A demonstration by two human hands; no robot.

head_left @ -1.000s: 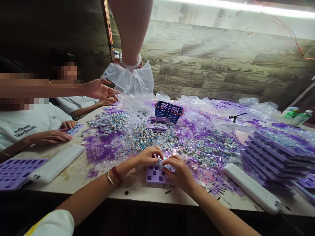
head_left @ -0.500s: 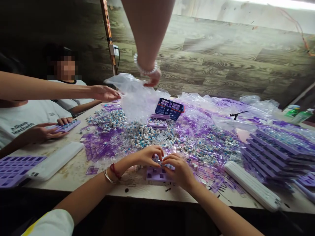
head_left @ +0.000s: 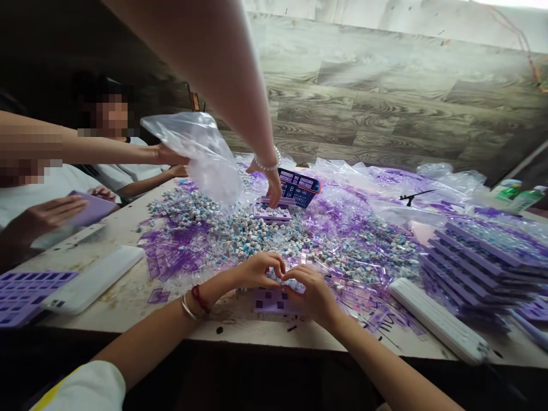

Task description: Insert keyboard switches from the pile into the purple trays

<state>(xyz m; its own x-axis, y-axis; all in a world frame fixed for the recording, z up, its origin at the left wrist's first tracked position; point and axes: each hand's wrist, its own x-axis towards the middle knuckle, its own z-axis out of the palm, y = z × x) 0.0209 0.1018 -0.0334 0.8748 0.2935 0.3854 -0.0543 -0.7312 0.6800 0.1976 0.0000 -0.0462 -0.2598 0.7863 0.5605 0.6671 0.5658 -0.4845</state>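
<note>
My left hand (head_left: 262, 270) and my right hand (head_left: 315, 294) meet at the front middle of the table. Thumbs and fingers are closed in pinches, their tips almost touching. What lies in them is too small and too hidden to make out. Right below is a purple plate with square holes (head_left: 274, 304), its far part covered by my hands and by small clear-and-grey pieces (head_left: 290, 283). Just beyond spreads a heap of small white-and-blue parts, like keyboard switches (head_left: 252, 235).
A co-worker's arm (head_left: 240, 85) reaches over to a purple frame (head_left: 274, 216) near a dark basket (head_left: 302, 188). Another hand holds a clear bag (head_left: 209, 154). At left, someone holds a purple panel (head_left: 92, 209). White bars (head_left: 96, 279) and stacked purple plates (head_left: 475, 274) flank me.
The co-worker's braceleted hand has gone down from the clear bag to the purple frame. The bag has swung left. The left neighbour's panel is now tipped up. My hands have barely moved.
</note>
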